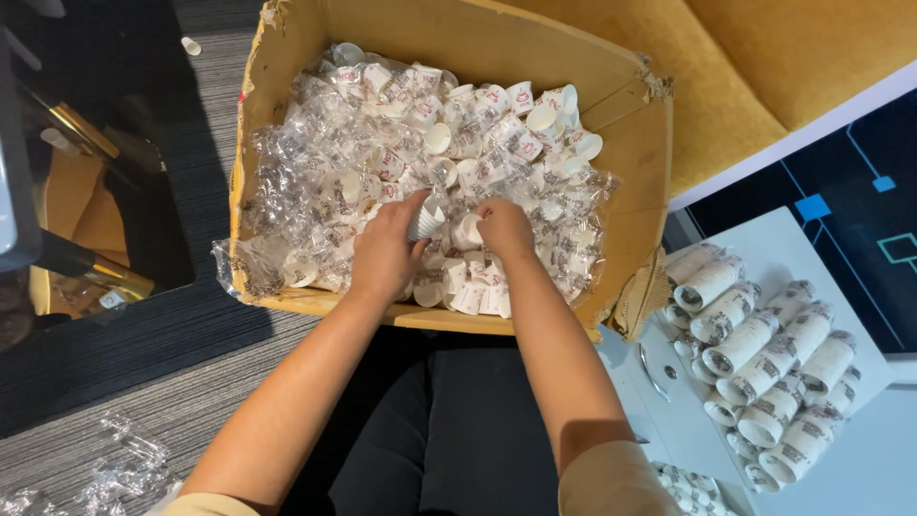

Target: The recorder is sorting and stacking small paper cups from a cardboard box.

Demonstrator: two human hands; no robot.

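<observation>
Head view | left hand (384, 250) grasps small cup stack (426, 222) mid cardboard box (458, 43) | right hand (503, 227) seemingly pinches cup (467, 232) beside it | risk: slippery plastic wrap (306, 182) lets cups slide, crush

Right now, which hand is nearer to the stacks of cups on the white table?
Right. The right hand is in the box, on the side toward the cup stacks. The left hand is beside it, farther from them.
</observation>
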